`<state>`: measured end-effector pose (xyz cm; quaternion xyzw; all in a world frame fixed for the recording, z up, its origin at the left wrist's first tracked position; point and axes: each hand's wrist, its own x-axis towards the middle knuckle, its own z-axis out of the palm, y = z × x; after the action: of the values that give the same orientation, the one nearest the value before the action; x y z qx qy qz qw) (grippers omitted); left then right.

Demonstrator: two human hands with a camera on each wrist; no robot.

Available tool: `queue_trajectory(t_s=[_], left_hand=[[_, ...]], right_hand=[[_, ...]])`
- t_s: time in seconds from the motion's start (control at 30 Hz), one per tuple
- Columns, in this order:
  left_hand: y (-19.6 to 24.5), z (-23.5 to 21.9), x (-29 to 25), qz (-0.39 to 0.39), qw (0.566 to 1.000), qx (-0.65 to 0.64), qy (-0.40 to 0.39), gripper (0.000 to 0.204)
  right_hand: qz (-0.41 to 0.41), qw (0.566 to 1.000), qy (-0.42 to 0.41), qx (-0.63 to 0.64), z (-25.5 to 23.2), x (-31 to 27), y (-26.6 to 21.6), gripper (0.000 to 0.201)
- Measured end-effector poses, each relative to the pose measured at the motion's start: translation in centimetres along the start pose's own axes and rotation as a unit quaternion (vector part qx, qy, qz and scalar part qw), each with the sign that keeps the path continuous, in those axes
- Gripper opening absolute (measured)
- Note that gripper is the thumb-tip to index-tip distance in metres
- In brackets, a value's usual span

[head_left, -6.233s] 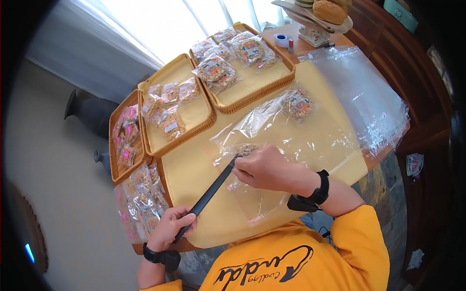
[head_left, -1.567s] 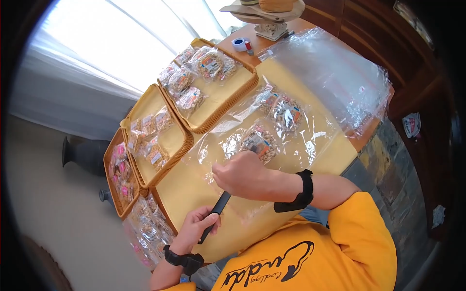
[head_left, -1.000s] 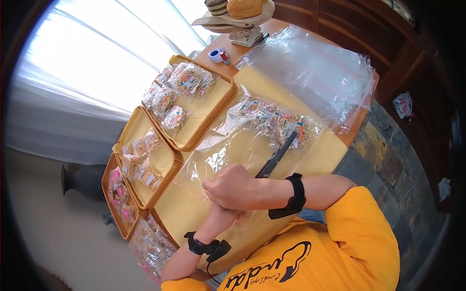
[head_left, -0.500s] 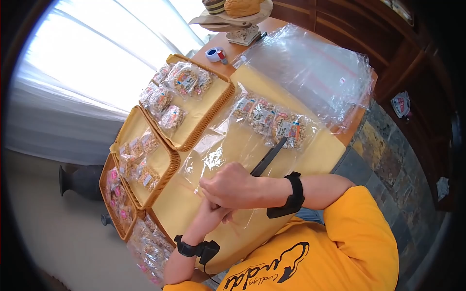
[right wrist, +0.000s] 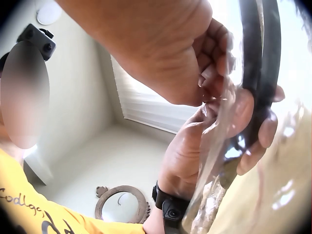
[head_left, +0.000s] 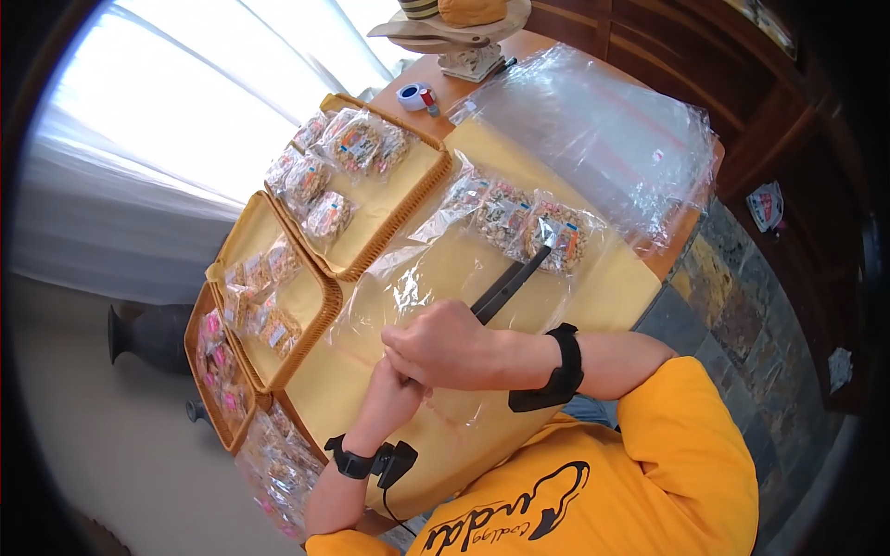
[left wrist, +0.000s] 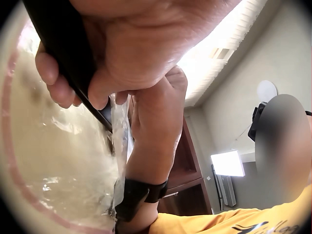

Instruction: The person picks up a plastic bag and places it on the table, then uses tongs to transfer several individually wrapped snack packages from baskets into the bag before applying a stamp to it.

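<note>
My left hand (head_left: 394,394) grips long black tongs (head_left: 508,285) with its fingers curled round them, as the right wrist view also shows. The tongs' far end lies against a round packaged snack (head_left: 554,237), inside or under a large clear bag (head_left: 408,287); which, I cannot tell. Crossing over the left hand, my right hand (head_left: 443,347) pinches the bag's plastic edge (right wrist: 214,139) between thumb and curled fingers. Beside that snack, further packages (head_left: 502,215) stand in a row in the bag. In the head view the tongs' handle end is hidden behind my hands.
Wicker trays (head_left: 394,227) with packaged snacks line the left side of the table. Clear bags (head_left: 593,134) are stacked at the back right. Tape (head_left: 413,96) and a cake stand (head_left: 471,60) are at the back. More packages (head_left: 278,459) lie front left.
Compared with the earliest frame, more snacks are in the bag, in a row. My right hand let go of the tongs' far part and took the bag edge; the left swung beneath it.
</note>
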<state>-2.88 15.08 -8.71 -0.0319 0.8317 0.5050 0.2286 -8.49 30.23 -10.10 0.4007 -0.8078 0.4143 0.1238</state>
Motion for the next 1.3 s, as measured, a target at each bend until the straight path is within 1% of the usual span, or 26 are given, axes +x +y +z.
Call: queue_trajectory(t_s=[0.07,0.13,0.17,0.23,0.27,0.33,0.37,0.43,0.47,0.53,0.57,0.63,0.67,0.73,0.8,0.87,0.97,1.0,1.03,1.07,1.1,1.13,1.17,1.2,1.27,1.3], left_hand=[[0.1,0.0,0.0,0.008,1.0,-0.007,0.003,0.004],[0.7,-0.1,-0.6,-0.018,0.999,-0.032,-0.01,0.004],[0.8,-0.5,-1.0,-0.019,0.999,-0.033,-0.011,0.004],[0.5,-1.5,-2.4,-0.059,0.995,-0.039,-0.068,0.008],[0.6,-1.8,-3.1,-0.06,0.995,-0.038,-0.068,0.008],[0.5,-2.4,-4.3,-0.088,0.993,-0.061,-0.05,0.015],[0.2,-2.5,-4.6,-0.091,0.993,-0.062,-0.048,0.015],[-0.6,-2.6,-5.0,-0.1,0.987,-0.13,0.002,0.024],[-0.8,-2.5,-4.9,-0.101,0.986,-0.133,0.005,0.024],[-0.6,-2.1,-3.9,-0.066,0.985,-0.159,0.03,0.022],[-0.4,-1.9,-3.3,-0.065,0.984,-0.161,0.032,0.022],[-0.1,-1.6,-2.2,-0.026,0.99,-0.14,-0.001,0.018],[-0.1,-1.5,-1.7,-0.025,0.989,-0.143,0.003,0.018],[-0.5,-1.4,-0.8,-0.045,0.992,-0.118,-0.02,0.015],[-0.7,-1.4,-0.6,-0.036,0.991,-0.13,-0.014,0.015],[-0.7,-1.6,-1.2,-0.029,0.99,-0.141,-0.012,0.016],[-0.3,-2.3,-3.3,-0.046,0.988,-0.148,0.024,0.019],[-0.6,-3.0,-4.6,-0.082,0.988,-0.132,0.015,0.022],[-0.8,-3.9,-6.0,-0.12,0.986,-0.117,0.012,0.024],[-0.8,-5.0,-7.5,-0.124,0.984,-0.122,0.042,0.024],[-0.7,-6.0,-9.0,-0.16,0.983,-0.088,0.009,0.026],[-0.5,-7.1,-10.6,-0.196,0.979,-0.056,-0.027,0.028],[0.0,-8.5,-12.3,-0.227,0.972,-0.051,-0.032,0.031],[0.5,-9.7,-14.0,-0.229,0.972,-0.06,-0.017,0.031],[0.8,-11.8,-16.9,-0.22,0.972,-0.082,0.011,0.031],[0.3,-12.9,-17.9,-0.22,0.971,-0.089,0.018,0.031]], right_hand=[[-0.004,1.0,0.009,-0.011,0.1,0.0,0.1,0.018],[-0.001,1.0,0.009,-0.008,0.1,0.0,0.0,0.018],[0.003,1.0,0.01,-0.005,0.0,0.0,0.0,0.018],[0.005,1.0,0.013,-0.002,0.0,0.0,0.1,0.019],[0.007,1.0,0.017,0.001,0.0,0.0,0.1,0.019],[0.008,1.0,0.011,0.0,-0.2,0.1,0.0,0.019],[0.009,1.0,0.004,-0.003,-0.3,0.1,-0.1,0.02],[0.007,1.0,0.006,-0.001,-0.4,0.2,-0.1,0.02],[0.005,1.0,0.009,-0.002,-0.4,0.2,-0.2,0.02],[0.009,1.0,0.009,0.003,-0.3,0.1,-0.2,0.02],[0.015,1.0,0.013,0.007,-0.3,0.2,-0.2,0.019],[0.015,1.0,0.006,0.003,-0.2,0.2,-0.1,0.018],[0.018,1.0,0.001,0.0,-0.2,0.2,-0.1,0.018],[0.018,1.0,-0.006,0.006,-0.3,0.2,-0.1,0.017],[0.015,1.0,-0.015,0.016,-0.6,0.3,-0.2,0.017],[0.032,0.999,-0.015,0.03,-1.0,0.3,-0.3,0.017],[0.037,0.999,-0.027,0.015,-0.7,0.1,-0.2,0.018],[0.022,0.999,-0.034,0.024,-0.8,0.1,-0.2,0.018],[0.033,0.999,-0.03,0.012,-1.0,0.2,-0.4,0.019],[0.041,0.999,-0.026,0.002,-1.1,0.3,-0.5,0.019],[0.017,0.999,-0.034,0.018,-1.1,0.5,-0.6,0.019],[0.024,0.999,-0.031,0.014,-1.2,0.5,-0.6,0.02],[0.035,0.999,-0.029,0.008,-1.2,0.5,-0.6,0.021],[0.021,0.999,-0.037,0.015,-1.1,0.6,-0.6,0.021],[0.044,0.998,-0.045,0.014,-1.1,0.5,-0.7,0.021],[0.036,0.998,-0.051,0.016,-1.0,0.5,-0.6,0.021]])
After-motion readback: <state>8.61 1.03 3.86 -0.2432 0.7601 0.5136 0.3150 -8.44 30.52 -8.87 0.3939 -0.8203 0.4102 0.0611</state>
